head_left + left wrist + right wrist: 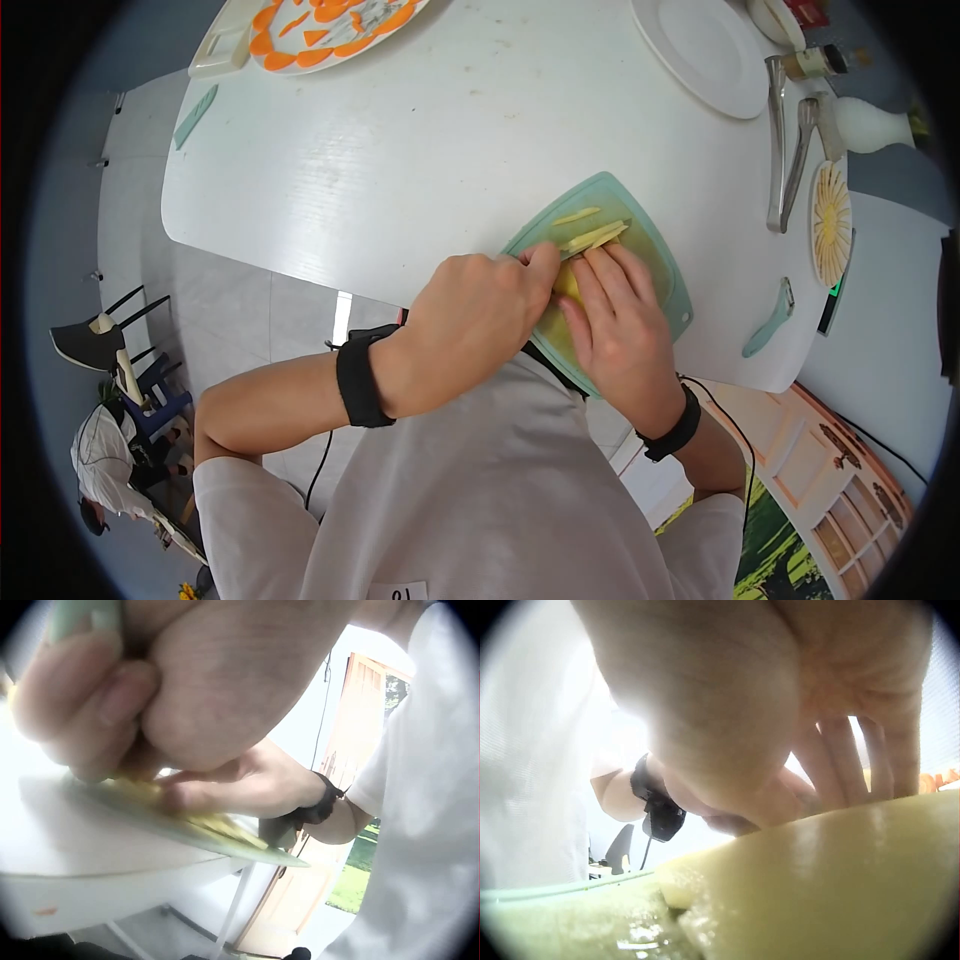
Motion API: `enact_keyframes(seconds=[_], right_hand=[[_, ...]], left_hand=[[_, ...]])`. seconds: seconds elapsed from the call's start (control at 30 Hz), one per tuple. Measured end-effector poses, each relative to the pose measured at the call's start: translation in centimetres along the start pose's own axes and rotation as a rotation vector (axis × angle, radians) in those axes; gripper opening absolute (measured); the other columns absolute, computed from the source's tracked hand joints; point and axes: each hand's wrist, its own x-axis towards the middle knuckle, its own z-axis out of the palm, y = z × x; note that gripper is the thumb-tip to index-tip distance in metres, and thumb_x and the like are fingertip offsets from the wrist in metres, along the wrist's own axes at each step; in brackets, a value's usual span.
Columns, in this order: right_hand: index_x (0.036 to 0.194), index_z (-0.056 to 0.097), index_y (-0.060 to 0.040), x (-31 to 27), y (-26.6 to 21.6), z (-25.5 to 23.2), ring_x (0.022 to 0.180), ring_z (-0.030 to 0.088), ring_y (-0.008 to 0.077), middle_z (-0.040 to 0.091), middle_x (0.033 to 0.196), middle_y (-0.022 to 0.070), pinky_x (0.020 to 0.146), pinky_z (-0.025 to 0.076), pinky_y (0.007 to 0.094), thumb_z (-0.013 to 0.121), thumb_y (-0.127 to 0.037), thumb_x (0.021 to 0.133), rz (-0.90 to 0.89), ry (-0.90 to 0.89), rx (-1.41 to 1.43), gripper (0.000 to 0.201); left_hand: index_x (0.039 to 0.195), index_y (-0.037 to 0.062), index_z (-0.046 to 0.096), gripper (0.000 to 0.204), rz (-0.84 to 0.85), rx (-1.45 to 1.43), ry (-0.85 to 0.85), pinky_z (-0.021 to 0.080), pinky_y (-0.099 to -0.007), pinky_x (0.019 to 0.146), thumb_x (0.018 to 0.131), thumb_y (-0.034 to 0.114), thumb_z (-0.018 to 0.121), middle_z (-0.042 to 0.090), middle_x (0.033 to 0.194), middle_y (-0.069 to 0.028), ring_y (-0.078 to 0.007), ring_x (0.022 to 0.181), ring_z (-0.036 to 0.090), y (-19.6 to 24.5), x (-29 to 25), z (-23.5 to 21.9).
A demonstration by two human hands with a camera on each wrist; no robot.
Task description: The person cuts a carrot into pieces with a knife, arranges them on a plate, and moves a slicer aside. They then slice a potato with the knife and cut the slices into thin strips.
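Note:
On the near edge of the table lies a light green cutting board (678, 296). My left hand (480, 300) grips a knife (86, 619) by its pale green handle, low over the board; its blade is mostly hidden behind the fingers in the head view. Beside it, my right hand (625, 325) holds down a peeled, pale yellow potato (832, 877), fingers on the far side and thumb nearer me. Thin yellow potato strips (597, 236) lie at the fingertips, and others sit farther up the board.
A plate (340, 60) of orange slices stands far left, near a light green tool (196, 117). To the right are a white plate (705, 55), metal tongs (790, 150), an oval dish (831, 225) of pale slices and a peeler (772, 325). Another person (110, 455) is at left.

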Motion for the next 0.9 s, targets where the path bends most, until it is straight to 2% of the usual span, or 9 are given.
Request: enact_keyframes(seconds=[0.2, 0.3, 0.4, 0.6, 0.7, 0.8, 0.9], right_hand=[[0.121, 0.060, 0.0116, 0.0, 0.0, 0.2, 0.124, 0.053, 0.0368, 0.056, 0.127, 0.0204, 0.101, 0.050, 0.0420, 0.073, -0.007, 0.085, -0.013, 0.018, -0.035, 0.042], [0.120, 0.060, 0.0113, 0.0, -0.1, 0.2, 0.123, 0.053, 0.0362, 0.056, 0.126, 0.0201, 0.100, 0.050, 0.0418, 0.073, -0.008, 0.085, -0.018, 0.003, -0.042, 0.042], [0.121, 0.060, 0.0112, 0.1, -0.1, 0.0, 0.122, 0.054, 0.0356, 0.056, 0.126, 0.0196, 0.099, 0.051, 0.0415, 0.073, -0.008, 0.085, -0.009, 0.005, -0.029, 0.042], [0.120, 0.060, 0.0114, 0.2, -0.3, 0.1, 0.121, 0.054, 0.0349, 0.055, 0.125, 0.0191, 0.097, 0.052, 0.0409, 0.074, -0.007, 0.085, 0.009, 0.023, -0.011, 0.042], [0.119, 0.060, 0.0114, 0.2, -0.3, 0.2, 0.120, 0.054, 0.0349, 0.055, 0.125, 0.0189, 0.097, 0.052, 0.0409, 0.074, -0.007, 0.085, 0.012, 0.034, -0.017, 0.042], [0.119, 0.060, 0.0115, 0.2, -0.2, 0.2, 0.120, 0.054, 0.0350, 0.055, 0.125, 0.0189, 0.097, 0.052, 0.0409, 0.074, -0.007, 0.085, 0.006, 0.038, -0.012, 0.042], [0.120, 0.060, 0.0114, 0.1, -0.1, 0.3, 0.121, 0.054, 0.0352, 0.055, 0.126, 0.0189, 0.097, 0.052, 0.0411, 0.074, -0.006, 0.085, 0.000, 0.044, -0.008, 0.042]], left_hand=[[0.096, 0.0033, 0.048, 0.018, -0.010, 0.006, 0.058, 0.046, -0.0370, 0.044, 0.084, 0.001, 0.061, 0.057, 0.058, -0.0086, -0.0266, 0.050, 0.061, -0.4, -1.1, 0.8], [0.092, 0.0030, 0.050, 0.016, 0.019, 0.034, 0.079, 0.051, -0.0312, 0.044, 0.088, 0.010, 0.064, 0.060, 0.056, -0.0079, -0.0214, 0.050, 0.066, 0.0, 0.1, 0.9], [0.096, 0.0025, 0.048, 0.016, -0.011, -0.030, 0.072, 0.046, -0.0403, 0.045, 0.085, 0.003, 0.060, 0.058, 0.058, -0.0114, -0.0298, 0.051, 0.061, -0.2, 0.0, 1.0], [0.095, -0.0006, 0.046, 0.014, -0.043, -0.238, -0.020, 0.046, -0.0461, 0.047, 0.087, 0.003, 0.058, 0.058, 0.059, -0.0173, -0.0386, 0.053, 0.059, -1.5, 0.7, 0.0], [0.095, -0.0010, 0.046, 0.014, -0.026, -0.227, 0.022, 0.046, -0.0471, 0.048, 0.087, 0.002, 0.057, 0.058, 0.059, -0.0181, -0.0394, 0.054, 0.059, -1.5, 0.5, 0.5], [0.096, -0.0007, 0.046, 0.014, -0.013, -0.219, 0.007, 0.047, -0.0468, 0.048, 0.086, 0.001, 0.057, 0.059, 0.060, -0.0173, -0.0384, 0.054, 0.060, -1.3, 0.4, 0.2], [0.094, 0.0005, 0.048, 0.014, 0.022, -0.121, 0.072, 0.051, -0.0379, 0.046, 0.086, 0.003, 0.059, 0.060, 0.056, -0.0151, -0.0310, 0.050, 0.065, -1.1, -0.1, 0.8]])
